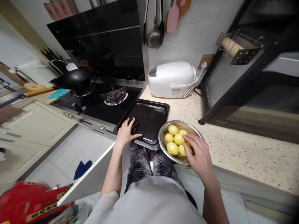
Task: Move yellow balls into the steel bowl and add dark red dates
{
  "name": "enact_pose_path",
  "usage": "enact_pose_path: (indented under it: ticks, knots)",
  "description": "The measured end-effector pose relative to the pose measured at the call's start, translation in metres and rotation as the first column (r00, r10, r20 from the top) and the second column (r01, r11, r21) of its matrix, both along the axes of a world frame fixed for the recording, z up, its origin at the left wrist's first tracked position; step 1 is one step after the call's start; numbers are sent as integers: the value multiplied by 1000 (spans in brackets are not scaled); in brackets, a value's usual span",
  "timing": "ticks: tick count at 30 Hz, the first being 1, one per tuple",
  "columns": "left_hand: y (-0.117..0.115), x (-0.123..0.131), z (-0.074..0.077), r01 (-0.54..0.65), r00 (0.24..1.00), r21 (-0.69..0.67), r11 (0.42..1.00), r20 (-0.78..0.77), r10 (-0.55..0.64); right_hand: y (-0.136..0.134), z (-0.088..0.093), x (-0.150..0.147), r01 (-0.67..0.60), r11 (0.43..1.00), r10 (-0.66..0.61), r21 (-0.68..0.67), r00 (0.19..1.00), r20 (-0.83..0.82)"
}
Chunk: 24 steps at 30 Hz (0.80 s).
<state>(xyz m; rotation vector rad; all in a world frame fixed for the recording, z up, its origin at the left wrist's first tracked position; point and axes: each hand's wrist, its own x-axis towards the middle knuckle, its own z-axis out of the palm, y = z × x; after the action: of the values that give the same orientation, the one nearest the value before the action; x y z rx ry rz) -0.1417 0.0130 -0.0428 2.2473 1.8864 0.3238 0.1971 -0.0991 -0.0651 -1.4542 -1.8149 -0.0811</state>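
Observation:
A black baking tray [149, 119] lies at the counter's front, partly over the stove's edge. My left hand [126, 133] rests on its near left corner, fingers spread, with dark reflections beside the fingertips. To the tray's right stands a steel bowl [163, 146] with several peeled yellow potatoes [173, 148] in it. Over the bowl's right side, my right hand [197, 152] has its thumb and fingers around a potato [182, 150] among the others. The palm and part of that potato are hidden.
Behind the tray stands a white rice cooker [174, 79], its cord plugged into the wall. A black wok [73, 79] sits on the left burner, beside a bare burner [115, 95]. An open cabinet door [93, 174] juts out at left. A black rack [210, 90] borders the right.

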Motion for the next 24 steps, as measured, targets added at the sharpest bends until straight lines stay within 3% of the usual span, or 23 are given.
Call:
enact_pose_path:
  ticks: [4,13,24]
  knots:
    - [10,2,-6,-32,999,-23,999,-23,31,0,0,0,-2,1000,2,12,1000,9]
    - [31,11,-11,-44,998,64,997,-46,47,-1,-1,0,-8,1000,8,-4,1000,-24]
    - [18,18,-10,-32,999,62,998,20,31,0,1,0,-30,1000,30,2,998,-48]
